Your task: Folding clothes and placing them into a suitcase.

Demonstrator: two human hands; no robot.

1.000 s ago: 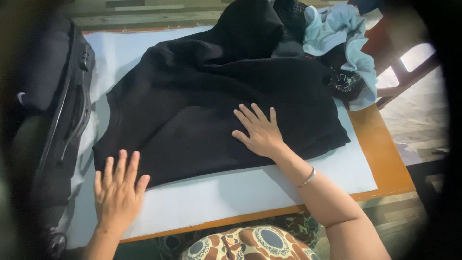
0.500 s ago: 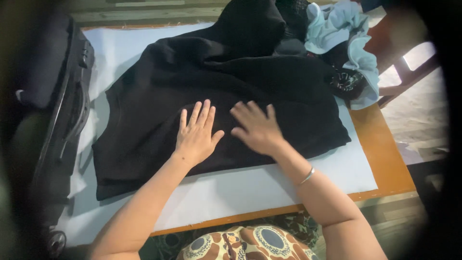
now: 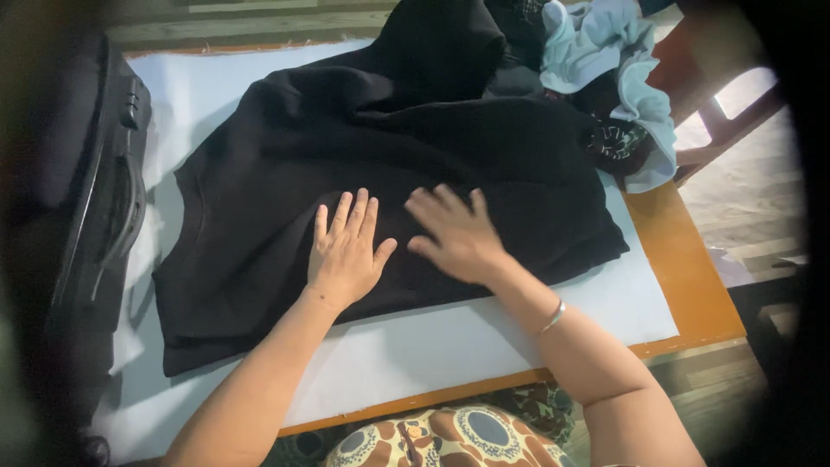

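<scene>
White sheeting covers an orange-edged table. Spread across it lies a black sweatshirt. Both the left hand and right hand rest flat and open on it, gripping nothing. At two o'clock sits pale blue cloth; at nine o'clock, a black suitcase.

Wooden bench with an orange-brown top, bare along its right and near edges. A white sheet covers most of the top. A black garment lies spread flat on the sheet. A heap of pale blue cloth sits at the far right corner, touching the garment. A black case lies along the left edge.
</scene>
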